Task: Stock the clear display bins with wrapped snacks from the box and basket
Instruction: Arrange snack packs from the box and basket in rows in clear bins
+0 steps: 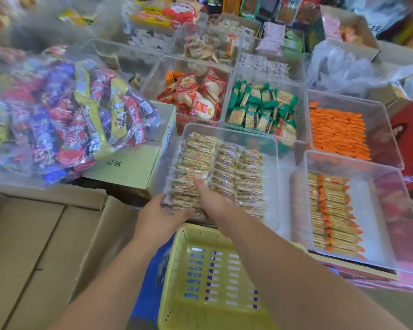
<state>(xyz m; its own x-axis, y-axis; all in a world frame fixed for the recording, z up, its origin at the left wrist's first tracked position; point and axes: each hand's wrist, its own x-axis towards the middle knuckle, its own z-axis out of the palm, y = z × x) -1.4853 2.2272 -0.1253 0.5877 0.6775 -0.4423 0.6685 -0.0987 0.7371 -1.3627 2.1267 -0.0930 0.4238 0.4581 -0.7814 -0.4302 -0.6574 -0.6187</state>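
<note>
Wrapped snacks in clear wrappers lie in neat rows inside a clear bin near the middle of the scene. Both hands reach into the near left corner of this bin. The left hand cups the near end of a small stack of the snacks from the left side, with its fingers wrapped around them. The right hand lies flat on top of the same stack and presses down on it, with its fingers straight and not curled. Just near the bin, under the two arms, sits a yellow basket with holes in its bottom, and nothing lies in it. To the right is another clear bin with one row of crackers in orange-tipped wrappers. Farther away, a bin holds flat orange packets. To the left of that one is a bin full of green packets, and left again is a bin with red and white packets. On the far left a big clear bag of colorful candy rests on top of a cardboard box. A closed brown box sits at the near left. More bins and boxes of snacks stand at the far side, but they are too blurry to tell what is in them.
</note>
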